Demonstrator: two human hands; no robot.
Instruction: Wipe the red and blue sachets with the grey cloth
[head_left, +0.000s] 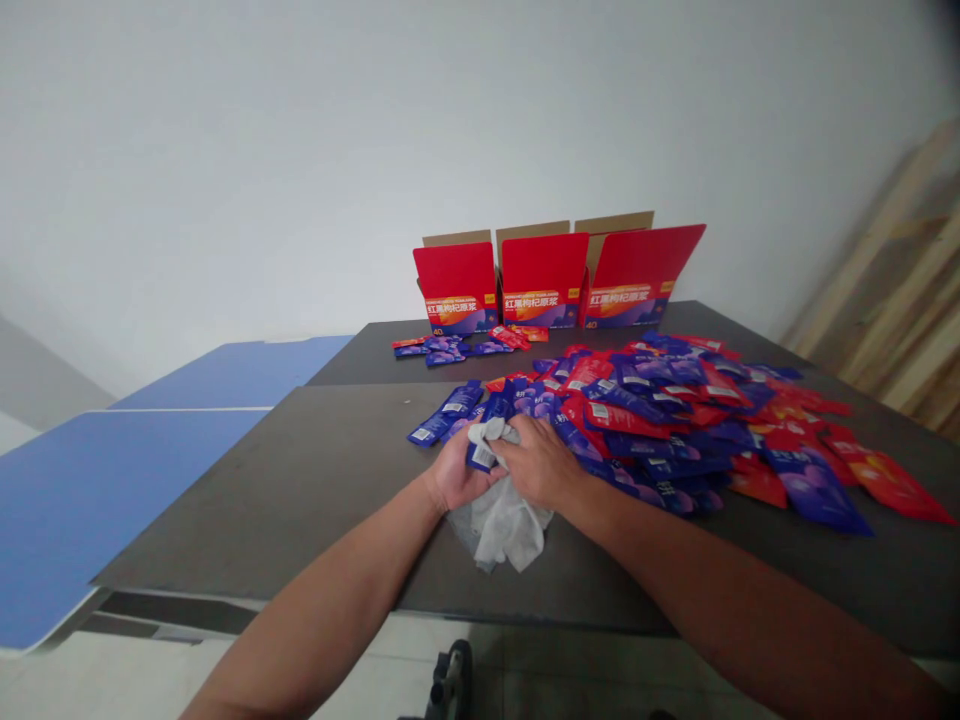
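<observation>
Both my hands meet near the front of a dark grey table (300,480). My left hand (454,472) is closed round a blue sachet (480,455) together with part of a white cloth (502,525). My right hand (541,462) lies on top of the cloth with its fingers curled, pressing it against the sachet. The cloth hangs crumpled below both hands onto the table. Just beyond my hands begins a wide heap of blue and red sachets (675,420).
Three open red cartons (544,275) stand in a row at the table's far end, with a small group of sachets (450,348) in front of them. Blue tables (112,480) adjoin on the left. Wooden boards (900,320) lean at the right. A white wall rises behind.
</observation>
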